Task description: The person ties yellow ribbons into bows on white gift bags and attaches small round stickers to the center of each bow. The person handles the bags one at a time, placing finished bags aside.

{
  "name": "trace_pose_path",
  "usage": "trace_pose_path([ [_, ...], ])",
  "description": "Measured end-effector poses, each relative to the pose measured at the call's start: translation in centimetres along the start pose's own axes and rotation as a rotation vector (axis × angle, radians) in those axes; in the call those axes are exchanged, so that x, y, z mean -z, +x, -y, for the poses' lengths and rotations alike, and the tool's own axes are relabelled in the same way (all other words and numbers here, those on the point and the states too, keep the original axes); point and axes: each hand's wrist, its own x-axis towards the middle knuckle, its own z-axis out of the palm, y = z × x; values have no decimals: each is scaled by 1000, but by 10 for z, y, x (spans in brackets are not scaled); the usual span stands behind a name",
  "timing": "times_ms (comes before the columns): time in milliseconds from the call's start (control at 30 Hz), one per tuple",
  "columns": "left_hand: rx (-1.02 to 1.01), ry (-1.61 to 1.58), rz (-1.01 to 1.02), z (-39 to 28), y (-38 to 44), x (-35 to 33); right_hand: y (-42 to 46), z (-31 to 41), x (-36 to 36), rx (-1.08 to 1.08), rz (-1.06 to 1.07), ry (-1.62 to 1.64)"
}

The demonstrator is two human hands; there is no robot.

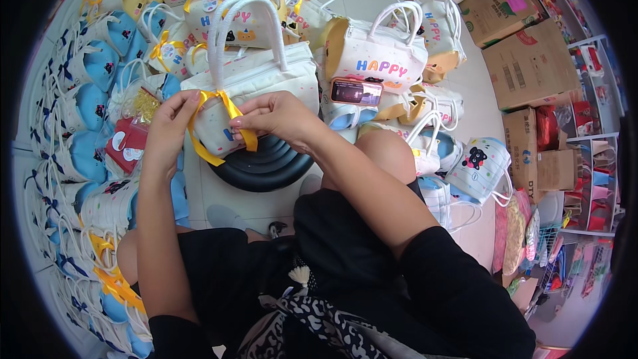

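Note:
A white zippered handbag (294,82) with rope handles (216,35) stands in front of me on a round black stool (259,179). Around the base of one handle runs a yellow satin ribbon (207,156), crossed or knotted at the front. My left hand (169,127) pinches the ribbon's left side between thumb and fingers. On the other side, my right hand (281,119) grips the right tail, whose end hangs below the fingers. The ribbon and my right hand partly cover the printed lettering on the bag.
Rows of blue-ended bags (89,154) line the left side. A phone (356,91) leans against a yellow-ended bag (379,52) at right. Packets of red paper and gold shred (127,144) lie by my left hand. Cardboard boxes (531,67) and shelving (598,85) stand far right.

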Motion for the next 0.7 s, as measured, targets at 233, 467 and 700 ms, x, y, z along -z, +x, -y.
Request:
trace_pose_path([
  [233,-14,-64,-69,14,11,0,7,5,-12,452,-79,-480],
  [467,12,-273,-168,9,12,-17,44,-6,-34,1214,-6,-972],
  [700,21,-322,-152,31,23,8,59,13,-25,1032,-109,-913],
])
